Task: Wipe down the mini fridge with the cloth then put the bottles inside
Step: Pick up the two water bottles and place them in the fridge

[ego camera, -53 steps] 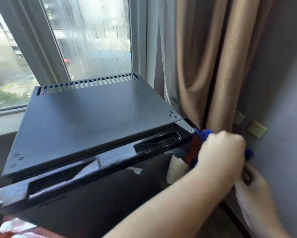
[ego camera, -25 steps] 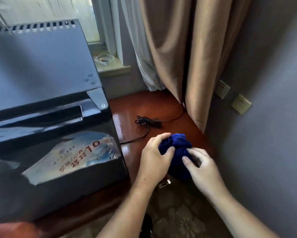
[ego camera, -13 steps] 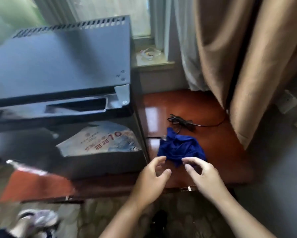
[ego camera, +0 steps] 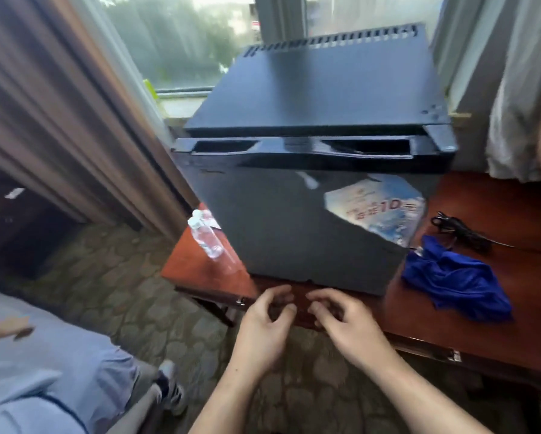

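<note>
The black mini fridge (ego camera: 310, 189) stands on a low red-brown table (ego camera: 450, 321), its door closed and a torn sticker on the front. The blue cloth (ego camera: 454, 280) lies crumpled on the table to the fridge's right, with no hand on it. Clear plastic bottles (ego camera: 205, 234) lie on the table at the fridge's left side. My left hand (ego camera: 267, 314) and my right hand (ego camera: 338, 314) hover side by side over the table's front edge below the fridge door, fingers loosely curled, holding nothing.
A black power cord (ego camera: 460, 228) lies behind the cloth. Brown curtains (ego camera: 59, 104) hang at the left, pale ones at the right, with a window behind. Another person's clothed legs and shoe (ego camera: 169, 393) are at the lower left on the patterned carpet.
Both hands let go of the blue cloth, which now lies on the table. They moved left to the front of the fridge, and the view swung left, bringing the bottles into sight.
</note>
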Tool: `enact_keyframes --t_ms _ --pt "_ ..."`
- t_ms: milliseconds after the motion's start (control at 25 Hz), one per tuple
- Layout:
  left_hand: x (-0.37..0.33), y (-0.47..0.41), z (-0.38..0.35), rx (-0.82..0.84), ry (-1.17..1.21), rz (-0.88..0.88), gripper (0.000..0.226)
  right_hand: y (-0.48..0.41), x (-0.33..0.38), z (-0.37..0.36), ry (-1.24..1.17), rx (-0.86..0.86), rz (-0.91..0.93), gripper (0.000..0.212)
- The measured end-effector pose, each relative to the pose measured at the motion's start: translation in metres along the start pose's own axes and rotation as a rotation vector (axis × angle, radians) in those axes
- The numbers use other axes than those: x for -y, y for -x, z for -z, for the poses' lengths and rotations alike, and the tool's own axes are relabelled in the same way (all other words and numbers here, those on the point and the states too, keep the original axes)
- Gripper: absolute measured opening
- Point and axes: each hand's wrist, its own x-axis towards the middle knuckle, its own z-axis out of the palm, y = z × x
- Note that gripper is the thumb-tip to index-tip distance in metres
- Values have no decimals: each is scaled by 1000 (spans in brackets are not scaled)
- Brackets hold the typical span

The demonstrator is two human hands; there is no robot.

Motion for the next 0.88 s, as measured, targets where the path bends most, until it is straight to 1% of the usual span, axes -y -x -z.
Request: enact_keyframes --t_ms 80,160,320,480,600,720,800,880 --pt "22 -7 35 -4 40 17 29 -15 18 -34 13 -20 33 16" --pt "45 -14 78 -2 69 38 29 -24 33 -77 38 -32 26 15" --pt "81 -36 162 -71 130 51 26 -43 63 -161 136 53 43 17" --pt "102 -64 221 -114 192 66 25 -78 97 -210 171 76 65 21" --pt "121 -104 251 -147 208 87 25 -126 104 -239 190 51 80 26" --pt "137 -154 265 -120 180 135 25 -183 94 -266 223 0 55 43" --pt "138 -201 272 -74 96 141 25 -224 88 -282 254 -49 36 57" --pt "136 -258 283 -48 -27 132 29 -266 83 -296 318 -78 12 66"
